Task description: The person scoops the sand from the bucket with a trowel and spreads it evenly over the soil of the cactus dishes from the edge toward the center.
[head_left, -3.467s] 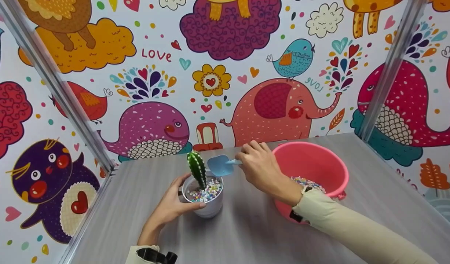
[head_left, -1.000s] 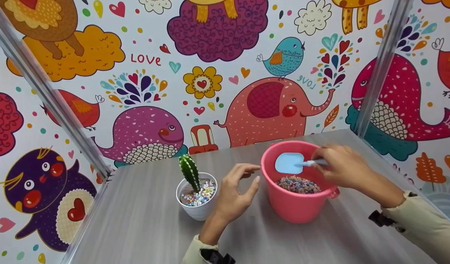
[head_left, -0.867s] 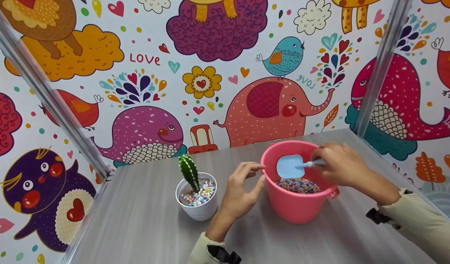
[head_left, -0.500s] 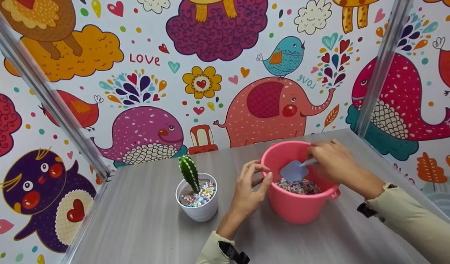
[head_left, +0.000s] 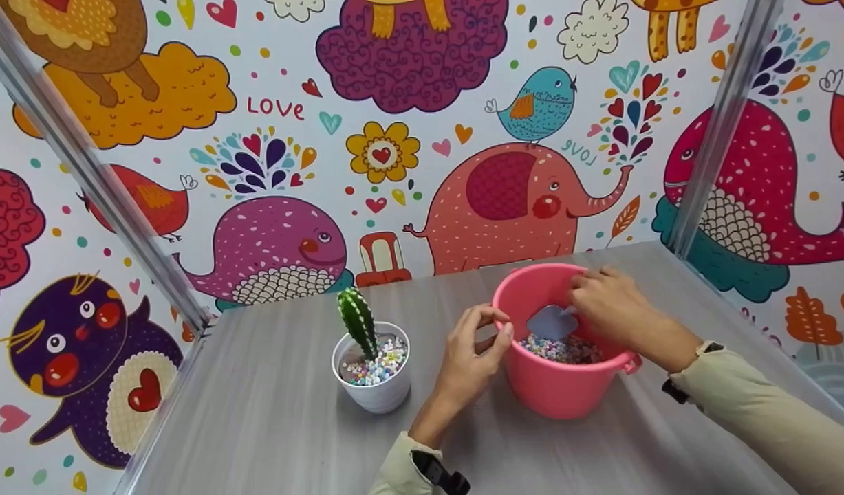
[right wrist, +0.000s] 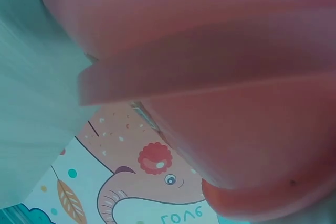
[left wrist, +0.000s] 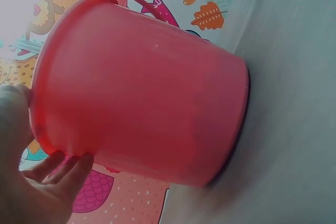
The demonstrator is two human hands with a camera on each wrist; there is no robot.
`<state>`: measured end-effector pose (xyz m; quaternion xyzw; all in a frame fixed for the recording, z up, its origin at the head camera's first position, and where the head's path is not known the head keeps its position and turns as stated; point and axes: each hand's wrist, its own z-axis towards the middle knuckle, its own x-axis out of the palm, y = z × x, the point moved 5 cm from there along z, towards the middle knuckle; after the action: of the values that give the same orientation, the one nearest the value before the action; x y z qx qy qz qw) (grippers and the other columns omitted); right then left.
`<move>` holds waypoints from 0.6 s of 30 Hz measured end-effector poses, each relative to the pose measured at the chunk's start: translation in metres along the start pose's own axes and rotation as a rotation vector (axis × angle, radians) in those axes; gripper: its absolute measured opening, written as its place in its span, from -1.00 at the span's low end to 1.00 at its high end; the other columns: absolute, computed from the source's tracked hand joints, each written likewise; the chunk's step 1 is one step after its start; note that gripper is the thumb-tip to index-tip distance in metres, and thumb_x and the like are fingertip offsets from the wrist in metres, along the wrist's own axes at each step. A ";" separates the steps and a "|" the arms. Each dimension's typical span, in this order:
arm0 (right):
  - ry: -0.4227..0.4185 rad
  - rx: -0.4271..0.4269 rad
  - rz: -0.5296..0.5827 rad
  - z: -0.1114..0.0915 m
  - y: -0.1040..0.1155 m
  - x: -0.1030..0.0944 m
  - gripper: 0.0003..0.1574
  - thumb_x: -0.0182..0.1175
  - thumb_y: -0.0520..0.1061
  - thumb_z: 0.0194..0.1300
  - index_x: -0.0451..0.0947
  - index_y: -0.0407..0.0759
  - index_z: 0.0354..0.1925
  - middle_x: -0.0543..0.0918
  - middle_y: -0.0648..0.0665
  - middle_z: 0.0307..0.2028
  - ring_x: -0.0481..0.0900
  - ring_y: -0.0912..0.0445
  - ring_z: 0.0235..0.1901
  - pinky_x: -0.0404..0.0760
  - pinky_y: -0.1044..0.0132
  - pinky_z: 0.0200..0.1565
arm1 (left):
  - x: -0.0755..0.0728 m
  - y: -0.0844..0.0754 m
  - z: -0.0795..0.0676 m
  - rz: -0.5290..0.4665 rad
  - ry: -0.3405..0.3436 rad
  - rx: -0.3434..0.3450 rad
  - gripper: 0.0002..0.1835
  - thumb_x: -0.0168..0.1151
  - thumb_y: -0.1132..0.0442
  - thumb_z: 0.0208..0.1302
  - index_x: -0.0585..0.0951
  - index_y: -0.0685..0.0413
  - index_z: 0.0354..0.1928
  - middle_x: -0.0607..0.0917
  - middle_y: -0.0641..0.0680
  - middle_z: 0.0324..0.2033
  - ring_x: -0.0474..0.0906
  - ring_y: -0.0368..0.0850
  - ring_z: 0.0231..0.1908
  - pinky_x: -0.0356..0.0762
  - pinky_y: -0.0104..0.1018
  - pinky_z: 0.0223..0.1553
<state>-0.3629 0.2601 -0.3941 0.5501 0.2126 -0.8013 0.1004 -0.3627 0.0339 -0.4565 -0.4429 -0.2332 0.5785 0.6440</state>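
My right hand (head_left: 611, 302) grips the handle of a small light-blue toy shovel (head_left: 552, 322) inside the pink bucket (head_left: 559, 388). The shovel's blade meets the multicoloured beads (head_left: 563, 349) at the bucket's bottom; the handle is mostly hidden by the fingers. At the bucket's near-left rim, my left hand (head_left: 468, 361) holds the edge between thumb and fingers. The left wrist view has the left hand's fingers (left wrist: 73, 174) against the bucket wall (left wrist: 142, 87). In the right wrist view the bucket's side (right wrist: 236, 129) fills most of the picture and the right hand is not visible.
Left of the bucket stands a white pot (head_left: 375, 395) with a green cactus (head_left: 358, 322) and pale coloured beads in it. Both stand on a grey wood-grain table (head_left: 270, 405). Behind rises a cartoon-printed wall (head_left: 408, 82), with metal posts (head_left: 724, 130) at the corners.
My left hand has left the pot and moved right to the bucket's rim. The shovel has gone from over the pot into the bucket and down to the beads.
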 end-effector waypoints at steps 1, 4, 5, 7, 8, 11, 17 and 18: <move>0.003 -0.004 0.001 0.000 0.000 0.000 -0.55 0.72 -0.10 0.03 0.86 -0.13 -0.07 0.84 -0.23 -0.11 0.72 -0.10 -0.11 0.62 0.07 -0.16 | 0.000 0.000 0.000 -0.003 0.002 -0.004 -0.77 0.34 0.04 0.55 0.63 -0.14 0.13 0.65 -0.01 0.18 0.66 -0.11 0.29 0.76 -0.16 0.18; 0.011 -0.011 0.033 -0.001 -0.001 0.000 -0.55 0.71 -0.12 0.05 0.86 -0.12 -0.05 0.86 -0.23 -0.09 0.76 -0.12 -0.06 0.67 0.00 -0.08 | 0.000 -0.001 0.000 -0.006 0.005 -0.014 -0.77 0.34 0.04 0.54 0.63 -0.15 0.13 0.65 -0.02 0.17 0.65 -0.12 0.29 0.76 -0.15 0.18; 0.015 -0.014 0.056 -0.001 -0.001 0.000 -0.56 0.70 -0.12 0.06 0.86 -0.11 -0.05 0.86 -0.22 -0.08 0.76 -0.12 -0.05 0.69 -0.03 -0.04 | 0.000 -0.001 0.000 -0.009 0.006 -0.016 -0.77 0.34 0.03 0.54 0.63 -0.15 0.12 0.65 -0.02 0.17 0.65 -0.12 0.29 0.76 -0.15 0.18; 0.034 -0.032 0.114 -0.002 -0.002 0.000 -0.59 0.68 -0.11 0.09 0.87 -0.09 -0.05 0.86 -0.20 -0.07 0.78 -0.11 -0.03 0.71 -0.11 0.06 | 0.000 -0.001 0.000 -0.015 0.008 -0.017 -0.76 0.35 0.02 0.54 0.63 -0.15 0.12 0.65 -0.01 0.17 0.65 -0.12 0.29 0.76 -0.15 0.18; 0.047 -0.043 0.148 -0.003 -0.002 0.001 -0.61 0.67 -0.11 0.11 0.87 -0.08 -0.06 0.87 -0.18 -0.08 0.78 -0.10 -0.05 0.71 -0.13 0.08 | 0.000 0.000 0.000 -0.018 0.009 -0.016 -0.76 0.35 0.02 0.54 0.63 -0.14 0.13 0.65 -0.01 0.17 0.65 -0.12 0.29 0.76 -0.15 0.19; 0.090 -0.077 0.241 -0.004 -0.003 0.002 -0.68 0.64 -0.11 0.15 0.88 -0.04 -0.09 0.87 -0.11 -0.15 0.78 -0.03 -0.14 0.76 -0.11 0.06 | 0.000 0.000 0.000 -0.024 0.010 -0.010 -0.76 0.35 0.04 0.54 0.62 -0.13 0.13 0.65 0.00 0.16 0.66 -0.12 0.29 0.76 -0.15 0.19; 0.205 -0.108 0.318 -0.004 -0.003 0.006 -0.73 0.60 -0.14 0.17 0.91 0.00 -0.11 0.88 0.00 -0.22 0.75 0.06 -0.20 0.67 -0.01 -0.02 | 0.000 0.000 0.000 -0.029 0.016 -0.012 -0.76 0.34 0.04 0.55 0.62 -0.14 0.14 0.64 0.00 0.16 0.66 -0.12 0.28 0.76 -0.21 0.17; 0.224 -0.109 0.329 -0.003 -0.003 0.006 -0.72 0.60 -0.14 0.18 0.91 0.02 -0.10 0.89 0.01 -0.21 0.75 0.06 -0.18 0.66 -0.01 -0.02 | 0.000 0.000 0.000 -0.033 0.016 -0.012 -0.76 0.34 0.03 0.55 0.62 -0.13 0.13 0.64 0.00 0.15 0.66 -0.12 0.28 0.76 -0.22 0.17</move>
<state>-0.3636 0.2651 -0.3999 0.6570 0.1728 -0.6950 0.2354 -0.3625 0.0339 -0.4567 -0.4474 -0.2390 0.5627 0.6528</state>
